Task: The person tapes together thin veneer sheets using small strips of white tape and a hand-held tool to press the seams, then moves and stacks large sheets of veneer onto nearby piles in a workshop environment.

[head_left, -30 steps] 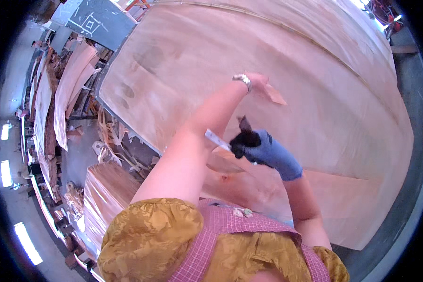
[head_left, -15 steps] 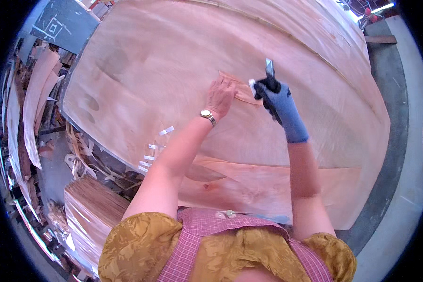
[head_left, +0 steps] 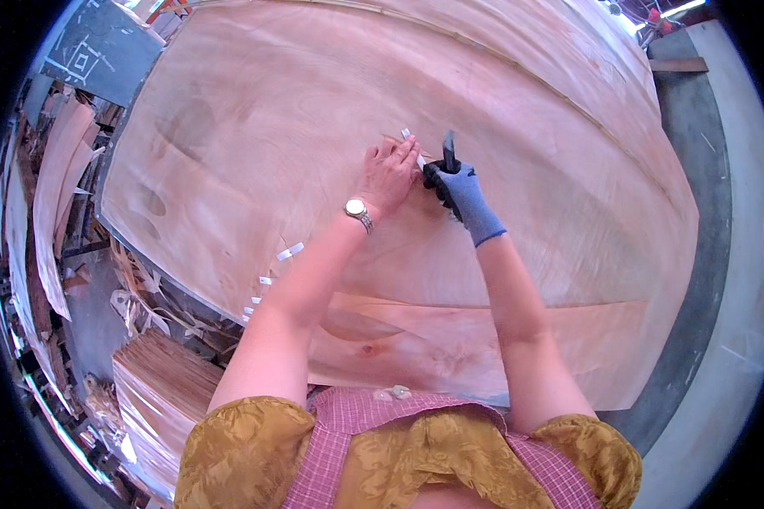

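Note:
A large pale wood veneer sheet [head_left: 255, 187] lies spread before me. My left hand [head_left: 389, 176], bare and wearing a wristwatch [head_left: 356, 208], rests on it with fingers stretched forward. Its fingertips touch a short white tape strip [head_left: 406, 134]. Beside them, my right hand [head_left: 457, 191], in a blue-and-black glove, is closed round a knife [head_left: 449, 151] whose flat blade end points up and away. A narrow veneer patch lies mostly hidden beneath both hands. Several more white tape strips [head_left: 290, 251] sit by my left forearm.
A reddish veneer strip [head_left: 484, 335] lies across the near side of the sheet. To the left are a veneer stack [head_left: 165, 373], long offcuts [head_left: 55, 187] and a dark board [head_left: 102, 51]. A thin strip [head_left: 518, 64] crosses the far side. A grey ledge [head_left: 696, 254] borders the right.
My right hand has moved left with the knife, up close to my left hand. A white strip now lies under my left fingertips. My left hand has shifted slightly left in view.

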Tool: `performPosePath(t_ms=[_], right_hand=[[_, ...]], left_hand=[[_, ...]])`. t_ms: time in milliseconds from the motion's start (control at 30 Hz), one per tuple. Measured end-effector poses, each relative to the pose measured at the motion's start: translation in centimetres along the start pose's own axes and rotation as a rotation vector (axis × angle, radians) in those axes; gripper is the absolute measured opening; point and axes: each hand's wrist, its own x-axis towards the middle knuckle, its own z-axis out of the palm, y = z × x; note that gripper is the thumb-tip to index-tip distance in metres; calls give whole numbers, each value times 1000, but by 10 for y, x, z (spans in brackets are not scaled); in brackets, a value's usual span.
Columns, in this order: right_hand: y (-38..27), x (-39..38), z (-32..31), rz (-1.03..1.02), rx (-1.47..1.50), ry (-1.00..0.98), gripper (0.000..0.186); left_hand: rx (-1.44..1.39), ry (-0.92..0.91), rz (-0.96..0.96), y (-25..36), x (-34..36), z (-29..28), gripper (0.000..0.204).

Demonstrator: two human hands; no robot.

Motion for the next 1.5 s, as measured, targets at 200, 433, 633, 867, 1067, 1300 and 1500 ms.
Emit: performPosePath(t_ms=[200,433,633,867,1067,1300,1500], right_hand=[[12,22,-44,-695,-1091,433,18],[22,-30,-17,52,-313,209,42],[61,-27,-39,-26,-484,170,32],[57,-80,-6,101,272,259,22],[41,-156,-25,-16,662,63,23],[96,-275,-47,-368,300,111,39],[283,-397,-228,-416,-615,366,39]], left_hand=[[58,-59,54,4,4,-1,48],[12,-75,-82,26,3,-20,43],[-5,-114,171,59,-47,-8,49],[49,-167,155,59,-51,3,50],[-359,-242,-178,68,-33,-20,46],[-901,180,-706,208,-98,-7,38],[-702,312,-1032,241,-307,-25,47]])
